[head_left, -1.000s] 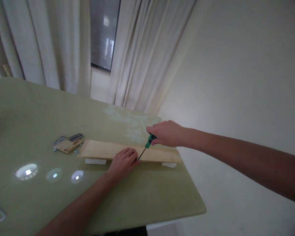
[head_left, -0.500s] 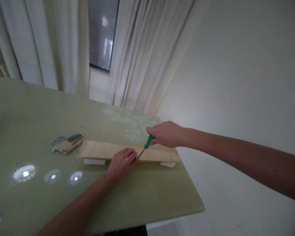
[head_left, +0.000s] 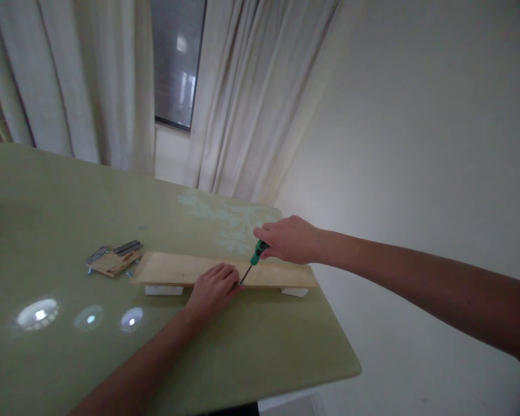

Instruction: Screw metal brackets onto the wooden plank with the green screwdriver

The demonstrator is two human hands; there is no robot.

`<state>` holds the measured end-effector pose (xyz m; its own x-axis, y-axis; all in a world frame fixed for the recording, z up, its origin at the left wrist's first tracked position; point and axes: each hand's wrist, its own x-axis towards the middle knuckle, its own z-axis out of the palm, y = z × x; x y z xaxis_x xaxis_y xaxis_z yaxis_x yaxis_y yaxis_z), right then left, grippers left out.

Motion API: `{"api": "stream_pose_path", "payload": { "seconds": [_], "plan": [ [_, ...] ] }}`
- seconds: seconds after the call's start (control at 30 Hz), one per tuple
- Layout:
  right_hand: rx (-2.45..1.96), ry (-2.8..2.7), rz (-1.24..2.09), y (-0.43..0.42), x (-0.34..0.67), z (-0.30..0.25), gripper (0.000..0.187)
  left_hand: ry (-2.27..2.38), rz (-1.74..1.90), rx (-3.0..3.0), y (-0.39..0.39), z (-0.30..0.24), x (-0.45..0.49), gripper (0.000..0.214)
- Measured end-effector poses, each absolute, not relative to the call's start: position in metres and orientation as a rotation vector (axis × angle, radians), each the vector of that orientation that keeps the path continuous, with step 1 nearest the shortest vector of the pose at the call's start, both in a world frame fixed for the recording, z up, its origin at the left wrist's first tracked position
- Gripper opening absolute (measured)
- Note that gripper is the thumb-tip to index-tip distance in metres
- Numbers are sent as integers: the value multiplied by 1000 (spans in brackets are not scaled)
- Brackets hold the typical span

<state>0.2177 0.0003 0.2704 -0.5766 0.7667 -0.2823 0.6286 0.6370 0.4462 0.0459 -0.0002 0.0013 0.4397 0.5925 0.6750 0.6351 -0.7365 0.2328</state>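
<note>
A long pale wooden board [head_left: 164,268] lies raised on two white blocks, one block [head_left: 163,290] under its left part and the other [head_left: 294,292] under its right. My left hand [head_left: 214,289] is closed over the board's front edge, fingers on top and thumb along the edge. In my right hand [head_left: 288,238] is a green and black screwdriver [head_left: 256,252], gripped by its handle and slanting down to the left. Its tip meets a small metal piece at the front edge, beside my left fingertips; that piece is mostly hidden.
Left of the board, a small wooden piece [head_left: 110,263] lies with dark metal hinge-like parts [head_left: 127,247] and a few screws. The green glossy table [head_left: 264,346] ends at a rounded corner on the right. Curtains [head_left: 242,104] and a wall [head_left: 416,144] stand behind.
The screwdriver handle has turned a little in my right hand, now showing black on its side. My left hand keeps its place on the board. The view has shifted slightly.
</note>
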Motion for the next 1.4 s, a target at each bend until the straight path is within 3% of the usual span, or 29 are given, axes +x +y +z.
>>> {"api": "stream_pose_path", "payload": {
  "seconds": [0.13,0.4,0.57,0.63,0.73,0.87,1.0,1.07,1.13,1.3,1.4],
  "plan": [
    [1301,2290,435,1,216,263,68,-1135,-1220,-2638,0,2,46,12],
    [937,2477,460,2,225,263,43,-1129,-1208,-2631,1,2,45,14],
    [1342,2307,499,8,215,252,64,-1121,-1208,-2635,0,3,45,13],
    [1367,2310,447,11,215,255,61,-1128,-1208,-2638,-1,4,45,12],
    [1064,2410,317,15,222,267,50,-1123,-1199,-2650,-1,4,45,11],
    [654,2429,423,17,226,273,31,-1126,-1199,-2637,-1,4,45,10],
    [1148,2321,360,13,218,265,55,-1136,-1166,-2634,-1,4,45,12],
    [1265,2290,311,13,215,263,57,-1139,-1155,-2635,-1,5,45,12],
    [1150,2377,282,14,215,264,54,-1141,-1147,-2625,-1,5,46,13],
    [394,2511,450,18,220,269,28,-1124,-1148,-2598,0,3,46,12],
    [692,2433,432,19,216,265,45,-1110,-1158,-2601,1,2,46,12]
  ]
}}
